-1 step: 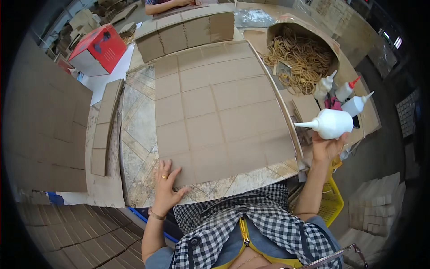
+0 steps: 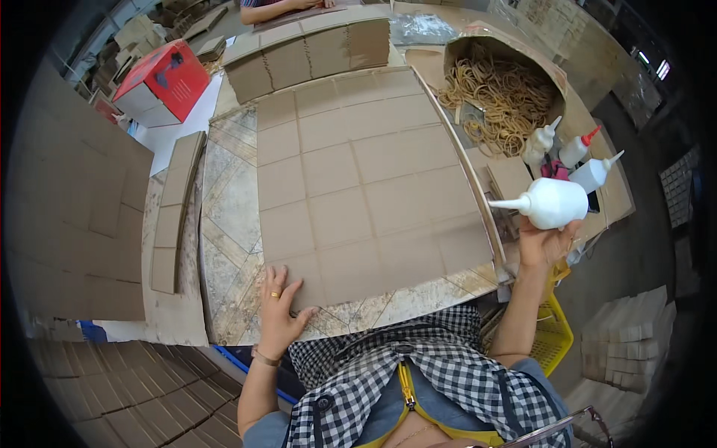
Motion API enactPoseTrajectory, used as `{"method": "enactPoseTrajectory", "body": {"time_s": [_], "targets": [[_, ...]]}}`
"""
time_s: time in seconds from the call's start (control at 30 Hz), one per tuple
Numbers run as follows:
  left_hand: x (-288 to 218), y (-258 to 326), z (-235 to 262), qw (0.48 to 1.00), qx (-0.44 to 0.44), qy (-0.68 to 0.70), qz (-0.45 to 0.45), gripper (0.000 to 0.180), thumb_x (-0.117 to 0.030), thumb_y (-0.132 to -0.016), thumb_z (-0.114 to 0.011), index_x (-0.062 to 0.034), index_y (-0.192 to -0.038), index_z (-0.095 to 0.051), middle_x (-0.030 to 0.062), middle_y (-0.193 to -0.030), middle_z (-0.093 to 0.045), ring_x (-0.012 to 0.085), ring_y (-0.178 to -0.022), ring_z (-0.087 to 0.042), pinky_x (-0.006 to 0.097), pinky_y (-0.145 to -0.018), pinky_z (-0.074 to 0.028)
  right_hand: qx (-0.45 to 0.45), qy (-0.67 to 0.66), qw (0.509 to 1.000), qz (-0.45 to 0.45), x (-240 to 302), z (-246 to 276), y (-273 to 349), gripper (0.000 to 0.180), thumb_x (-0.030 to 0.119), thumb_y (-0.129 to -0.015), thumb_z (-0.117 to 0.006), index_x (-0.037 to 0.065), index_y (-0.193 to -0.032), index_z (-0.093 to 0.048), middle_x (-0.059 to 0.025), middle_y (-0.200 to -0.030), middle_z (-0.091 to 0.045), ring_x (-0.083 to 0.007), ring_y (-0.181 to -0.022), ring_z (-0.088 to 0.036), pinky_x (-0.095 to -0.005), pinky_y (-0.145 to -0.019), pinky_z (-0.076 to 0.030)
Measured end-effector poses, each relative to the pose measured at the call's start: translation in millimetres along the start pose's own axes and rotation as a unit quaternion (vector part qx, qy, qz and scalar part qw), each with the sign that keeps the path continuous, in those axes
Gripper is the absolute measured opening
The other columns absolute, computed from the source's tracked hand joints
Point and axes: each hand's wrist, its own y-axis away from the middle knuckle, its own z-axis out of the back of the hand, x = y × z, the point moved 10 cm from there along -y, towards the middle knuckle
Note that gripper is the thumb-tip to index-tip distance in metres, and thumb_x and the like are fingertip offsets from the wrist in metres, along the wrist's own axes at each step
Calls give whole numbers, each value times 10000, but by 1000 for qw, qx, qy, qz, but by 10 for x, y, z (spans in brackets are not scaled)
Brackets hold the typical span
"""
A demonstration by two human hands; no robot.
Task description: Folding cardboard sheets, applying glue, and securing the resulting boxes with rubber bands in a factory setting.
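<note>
Head view, right hand (image 2: 549, 243) holding glue bottle (image 2: 549, 203), left hand (image 2: 280, 310) flat on cardboard sheet (image 2: 358, 187)

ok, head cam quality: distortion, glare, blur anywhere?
Head view: strong fisheye, with the edges of the cardboard sheet bowing and a black vignette at the corners; lighting even, shadows soft; a mild sheen on the white glue bottle in the right hand; left hand sharp, no motion blur.

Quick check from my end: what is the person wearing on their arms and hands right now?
Both hands are bare, no gloves. The left hand has a gold-coloured ring on one finger and a thin bracelet at the wrist. The right hand seems to carry a ring too, though it is too small to be sure. Both forearms are uncovered; short blue-grey sleeves end near the elbows.
</note>
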Motion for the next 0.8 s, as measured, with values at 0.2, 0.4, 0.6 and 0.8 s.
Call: {"method": "enactPoseTrajectory", "body": {"time_s": [0.2,0.4,0.6,0.8], "targets": [[-126,31,-48,997,-3,-63,-39,496,-230,-734,-718,-38,-1172,-588,215,-1373,-430,474,-1318,-291,581,-1069,-216,-12,31,999,-23,-404,-146,-24,763,370,-698,-795,177,-1335,-423,-76,-1311,-505,-320,-1210,-486,-612,-936,-448],[-218,21,-85,995,-2,-97,-15,480,-194,-760,-647,-40,-1207,-565,226,-1385,-406,469,-1327,-278,590,-1070,-212,-23,23,994,-108,-1000,-470,-124,725,381,-777,-735,158,-1360,-368,-94,-1322,-488,-343,-1208,-482,-635,-922,-436],[-309,69,-47,997,-24,-66,-16,439,-173,-748,-655,-72,-1170,-591,204,-1362,-435,445,-1312,-321,586,-1055,-230,-26,114,977,-181,-1749,-804,-391,730,413,-793,-714,135,-1363,-353,-115,-1318,-484,-354,-1207,-480,-617,-927,-440],[-180,236,-23,994,-77,-65,31,374,-236,-766,-670,-86,-1107,-635,184,-1282,-512,421,-1226,-420,598,-968,-299,100,329,937,-60,-2674,-1364,-1106,634,364,-784,-735,72,-1249,-419,-76,-1143,-536,-217,-1063,-567,-411,-842,-529]]}}
